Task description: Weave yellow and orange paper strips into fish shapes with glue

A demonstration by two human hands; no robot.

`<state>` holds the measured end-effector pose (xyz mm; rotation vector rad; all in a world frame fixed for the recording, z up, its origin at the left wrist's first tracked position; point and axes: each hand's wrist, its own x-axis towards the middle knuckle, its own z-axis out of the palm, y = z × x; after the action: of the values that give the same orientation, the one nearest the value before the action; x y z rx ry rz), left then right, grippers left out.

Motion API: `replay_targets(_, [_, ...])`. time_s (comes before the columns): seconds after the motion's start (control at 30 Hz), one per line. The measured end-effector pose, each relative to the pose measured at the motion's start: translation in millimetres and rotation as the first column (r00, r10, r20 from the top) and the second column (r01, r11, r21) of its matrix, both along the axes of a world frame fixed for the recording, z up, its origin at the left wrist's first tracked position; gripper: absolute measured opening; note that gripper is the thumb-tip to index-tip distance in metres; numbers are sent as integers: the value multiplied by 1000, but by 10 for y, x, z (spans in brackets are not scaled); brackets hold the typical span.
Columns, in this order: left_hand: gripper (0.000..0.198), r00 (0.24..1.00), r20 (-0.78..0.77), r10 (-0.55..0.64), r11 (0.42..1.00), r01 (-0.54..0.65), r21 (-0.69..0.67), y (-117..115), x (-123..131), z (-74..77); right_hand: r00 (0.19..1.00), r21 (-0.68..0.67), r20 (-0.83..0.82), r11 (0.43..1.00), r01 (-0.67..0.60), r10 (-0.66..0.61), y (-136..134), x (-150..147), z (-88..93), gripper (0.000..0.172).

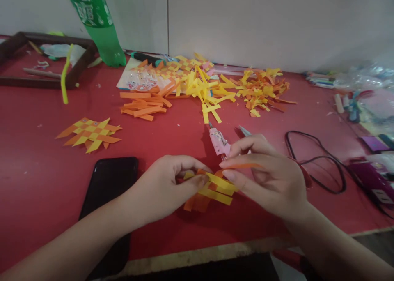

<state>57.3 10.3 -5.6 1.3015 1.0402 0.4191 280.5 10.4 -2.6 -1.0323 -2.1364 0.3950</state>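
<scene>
My left hand (168, 186) pinches the left side of a small woven piece of yellow and orange paper strips (212, 190), held just above the red table (172, 137). My right hand (267, 176) pinches an orange strip (246, 165) that runs across the top of the weave. A pink-handled pair of scissors (219, 142) lies just behind my fingers. A finished woven paper fish (89, 134) rests on the table to the left.
A black phone (107, 182) lies under my left forearm. Loose orange strips (143, 106) and yellow strips (206, 92) are heaped at the back. A green bottle (98, 22), a dark wooden frame (46, 59), a black cable (317, 162) and stationery (363, 104) surround them.
</scene>
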Motion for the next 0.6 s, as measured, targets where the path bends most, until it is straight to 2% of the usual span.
replay_targets(0.1, [21,998,-9,56,997,-55,59,8,14,-9,987,253,155,964,-81,42,-12,-23,10,15])
replay_targets(0.17, [20,997,8,81,996,-81,45,17,19,-13,976,327,216,939,-108,37,-25,-29,-1,15])
replay_targets(0.37, [19,990,11,142,987,-143,71,19,9,-9,964,375,266,919,-122,19,-57,-39,-54,16])
replay_targets(0.6, [22,986,48,162,987,-162,7,17,-4,-27,963,359,265,922,-147,51,-56,-59,-64,21])
